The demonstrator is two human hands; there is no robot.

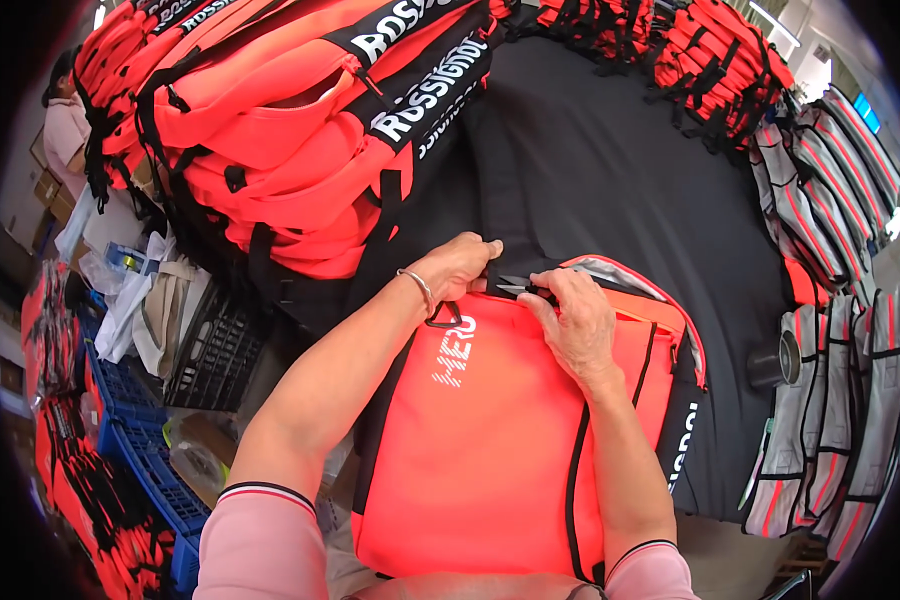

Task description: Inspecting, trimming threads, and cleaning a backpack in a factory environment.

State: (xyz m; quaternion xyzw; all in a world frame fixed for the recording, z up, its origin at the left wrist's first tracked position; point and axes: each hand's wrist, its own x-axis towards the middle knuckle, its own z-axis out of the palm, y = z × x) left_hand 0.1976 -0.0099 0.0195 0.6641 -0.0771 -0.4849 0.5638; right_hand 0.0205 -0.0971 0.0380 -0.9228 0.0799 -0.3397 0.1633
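A bright red-orange backpack point(480, 460) with black trim and white lettering lies in front of me, its top edge away from me. My left hand point(458, 267) is closed at that top edge, pinching the black trim by the handle; its fingertips partly hide what they grip. Close beside it, my right hand point(576, 325) holds small thread snips point(515, 287), their metal blades pointing left toward the left fingertips. The backpack's top right side gapes along its zipper, showing a grey lining point(610, 270). A black loop point(450, 318) hangs just below my left hand.
Black cloth point(630, 150) covers the table. Stacked red backpacks point(300, 170) rise at the far left, with more point(720, 65) at the back right. Grey panels with red stripes point(820, 420) hang at the right. Crates point(155, 465) stand left; a person point(65, 140) is behind them.
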